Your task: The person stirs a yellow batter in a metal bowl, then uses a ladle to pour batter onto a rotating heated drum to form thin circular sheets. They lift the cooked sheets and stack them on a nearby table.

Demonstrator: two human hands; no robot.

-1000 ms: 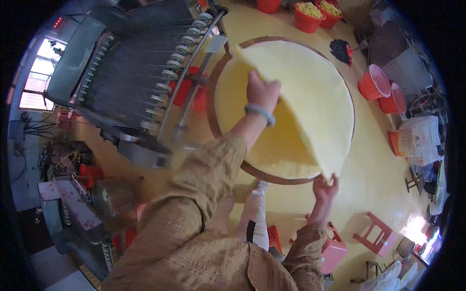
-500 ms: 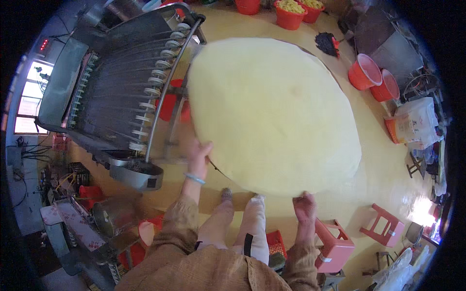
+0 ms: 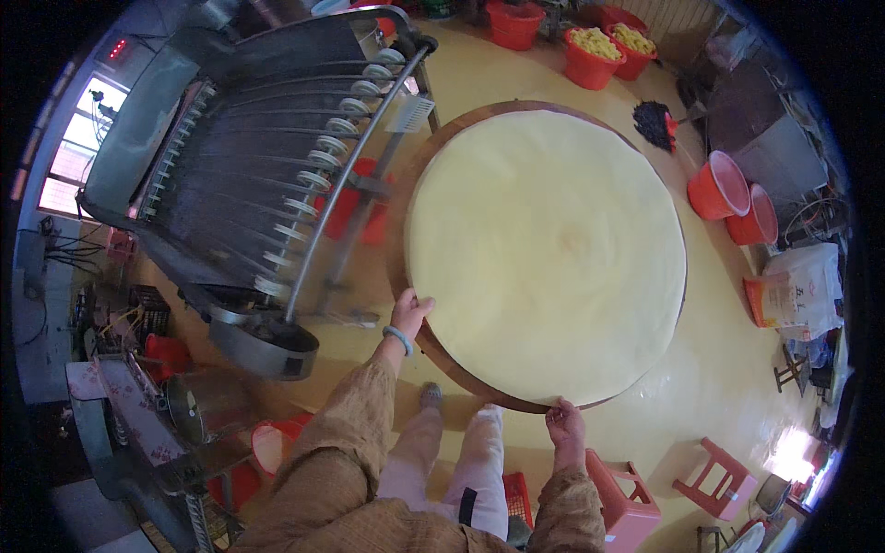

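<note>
A large round pale yellow sheet [image 3: 553,240], smooth with a faint darker spot near its middle, lies flat over a round brown wooden board [image 3: 398,221]. The brown rim of the board shows on the left and near sides. My left hand [image 3: 408,315] is closed at the sheet's lower left edge, thumb toward the sheet. At the near edge, my right hand [image 3: 564,426] pinches the sheet's border with bent fingers. Whether the sheet is dough or cloth I cannot tell.
At left stands a dark metal machine [image 3: 267,166] with a row of white rollers. Red tubs of yellow pieces [image 3: 592,57] sit at the far side, red buckets [image 3: 719,184] at right. Red stools [image 3: 622,493] stand near my right arm.
The sheet was blurred, uneven and covering nearly all the board; it now lies flat and round, with the rim exposed. Both hands have come down slightly, the left also rightward. The view has shifted.
</note>
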